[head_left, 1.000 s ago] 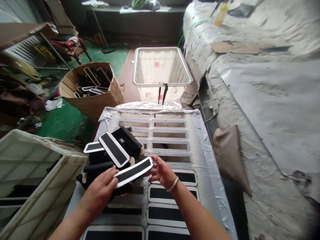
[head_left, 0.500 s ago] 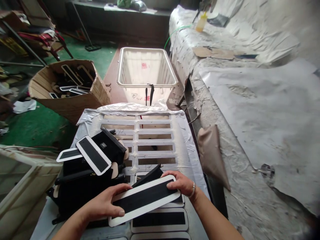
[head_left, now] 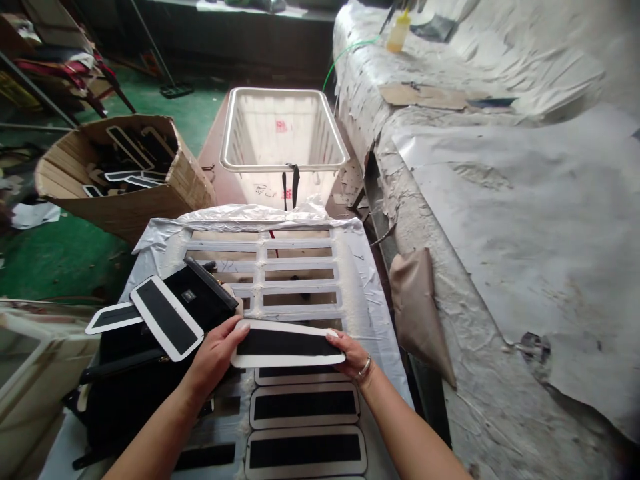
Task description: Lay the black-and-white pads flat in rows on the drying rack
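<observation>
Between my two hands is a long black panel with a white border and rounded corners, gripped at both ends. My left hand is closed on its left end, thumb on top. At the right end, my right hand pinches it, thumb over the white edge. It lies nearly level above a column of similar bordered panels on the slatted table. To the left, black bag-like pieces are piled up, and two more bordered panels rest on that pile.
Beyond the table stands a white plastic bin. A cardboard box holding several bordered pieces is at its left. On the right runs a long worktop under a wrinkled covering, with a brown pouch hanging at its edge and a bottle farther back.
The held panel has gone from slanted to nearly level and moved farther from me. My left hand has moved forward with it. The view has shifted slightly.
</observation>
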`<state>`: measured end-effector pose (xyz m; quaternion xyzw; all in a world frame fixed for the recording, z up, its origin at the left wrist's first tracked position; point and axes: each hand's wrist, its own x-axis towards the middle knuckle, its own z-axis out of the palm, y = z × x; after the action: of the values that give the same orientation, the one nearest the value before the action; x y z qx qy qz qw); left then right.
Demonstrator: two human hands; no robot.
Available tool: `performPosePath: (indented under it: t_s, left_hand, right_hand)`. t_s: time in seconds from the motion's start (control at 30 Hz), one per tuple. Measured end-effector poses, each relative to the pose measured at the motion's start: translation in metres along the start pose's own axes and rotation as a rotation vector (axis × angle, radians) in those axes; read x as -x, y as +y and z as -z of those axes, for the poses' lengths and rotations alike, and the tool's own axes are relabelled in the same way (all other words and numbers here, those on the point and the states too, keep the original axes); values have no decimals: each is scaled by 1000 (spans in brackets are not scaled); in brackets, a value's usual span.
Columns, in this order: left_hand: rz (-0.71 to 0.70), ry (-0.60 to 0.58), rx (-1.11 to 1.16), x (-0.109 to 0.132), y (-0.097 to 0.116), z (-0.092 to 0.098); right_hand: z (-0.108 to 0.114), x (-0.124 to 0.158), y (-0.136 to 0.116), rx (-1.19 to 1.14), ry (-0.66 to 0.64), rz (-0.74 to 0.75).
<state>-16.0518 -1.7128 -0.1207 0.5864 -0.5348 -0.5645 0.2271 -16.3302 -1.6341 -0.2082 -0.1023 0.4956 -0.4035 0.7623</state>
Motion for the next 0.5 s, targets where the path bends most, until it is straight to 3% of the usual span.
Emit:
performPosePath:
  t_s: [0.1,0.2,0.37,0.5]
  left_hand:
    - [-13,-64,16,-36,-6,-20]
    - [-26,-86,-66,-61,-36,-45]
    - [1,57,-251,-68,-77,-68]
    - [29,45,-403,-63,-83,-61]
  right_hand:
    - [17,5,-18,44,110,-17]
    - [33,16,-43,229,180,-25]
    - [43,15,-58,796,278,-22]
    - [43,1,-57,1078,409,74]
